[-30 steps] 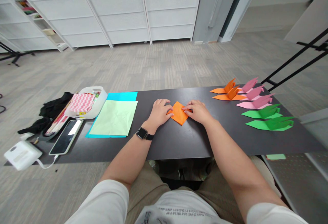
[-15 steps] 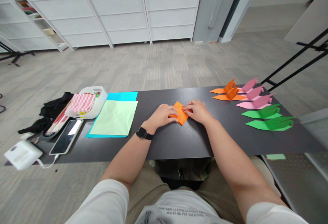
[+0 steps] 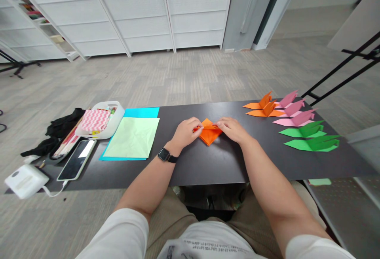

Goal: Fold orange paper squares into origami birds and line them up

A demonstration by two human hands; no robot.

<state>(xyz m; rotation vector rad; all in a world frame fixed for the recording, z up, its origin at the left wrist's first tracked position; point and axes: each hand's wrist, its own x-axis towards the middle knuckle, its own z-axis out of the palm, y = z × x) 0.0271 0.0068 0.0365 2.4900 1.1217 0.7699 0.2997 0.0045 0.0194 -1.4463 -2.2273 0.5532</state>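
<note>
A piece of folded orange origami paper (image 3: pixel 209 135) lies diamond-shaped on the dark table, with a raised flap across its middle. My left hand (image 3: pixel 189 131) pinches its left corner between thumb and fingers. At the opposite corner, my right hand (image 3: pixel 230 128) grips the paper's edge with its fingertips. Two orange paper cranes (image 3: pixel 266 110) stand to the right of my hands. Beside them are several pink paper cranes (image 3: pixel 297 120) and two green paper cranes (image 3: pixel 311 143).
Left of my arms, a light green paper sheet (image 3: pixel 132 138) covers blue sheets (image 3: pixel 142 112). Further left are a white basket (image 3: pixel 117 118), a phone (image 3: pixel 77 160) on a cable, a white charger (image 3: pixel 26 180) and black cloth (image 3: pixel 65 122).
Both hands have shifted slightly apart at the paper's side corners. The middle flap now stands up and more of the orange paper shows between my hands.
</note>
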